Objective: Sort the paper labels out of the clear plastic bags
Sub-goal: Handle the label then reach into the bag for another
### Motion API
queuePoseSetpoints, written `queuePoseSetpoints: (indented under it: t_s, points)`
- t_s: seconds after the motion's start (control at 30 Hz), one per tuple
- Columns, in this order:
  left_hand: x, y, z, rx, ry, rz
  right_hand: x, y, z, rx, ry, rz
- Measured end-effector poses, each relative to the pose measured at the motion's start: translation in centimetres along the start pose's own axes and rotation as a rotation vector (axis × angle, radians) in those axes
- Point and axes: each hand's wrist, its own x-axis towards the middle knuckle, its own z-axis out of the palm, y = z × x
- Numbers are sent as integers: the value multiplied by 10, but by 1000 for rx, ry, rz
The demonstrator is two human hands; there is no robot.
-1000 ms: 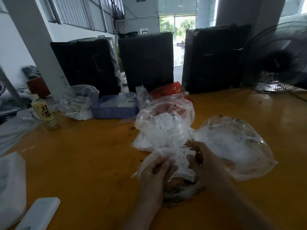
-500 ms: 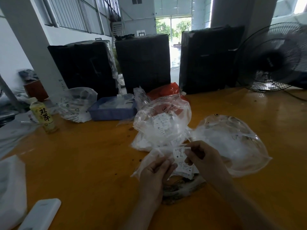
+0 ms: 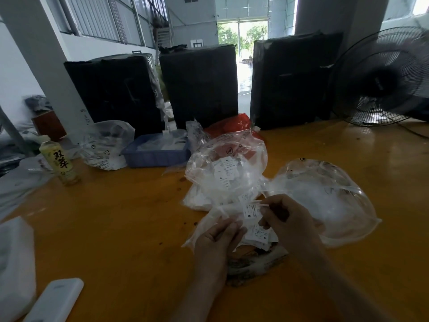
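Orange wood makes up the table, and at its near left edge lie a white device and a white pouch. Near the middle, the left hand curls its fingers round the edge of a clear bag, gripping the film. The right hand pinches the top of a white label marked M between thumb and fingertip, just above the bag's mouth. More labels lie heaped between the two hands, on a dark patterned mat that shows beneath them. Just right of the hands sits a puffed empty bag. Behind the hands stands a second full bag, with labels marked XL showing through its film, resting on a white heap. Farther back a red bag peeks out behind it, beside a blue tray, a crumpled printed bag and a yellow drink bottle at the left. Three black wrapped bundles stand at the far edge, with a fan to the right and an open doorway beyond.
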Motion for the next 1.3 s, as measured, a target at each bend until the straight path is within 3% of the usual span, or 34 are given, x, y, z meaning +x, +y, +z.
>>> queuePoseSetpoints:
  t_s: [0.3,0.6,0.8,1.2,1.3]
  points:
    - [-1,0,0,6,7,4,-2,0,4,-119,-64,-4]
    - [-5,-2,-1,179,12,38,-6,-4,8,-238,-201,-86]
    - [-3,-1,-2,154,26,27,-5,-2,10,-188,-116,-13]
    - [-5,2,-1,155,-24,14,21,-25,10,-279,-526,-157]
    - [-6,6,2,87,-14,-22,49,-37,17,-192,-346,-92]
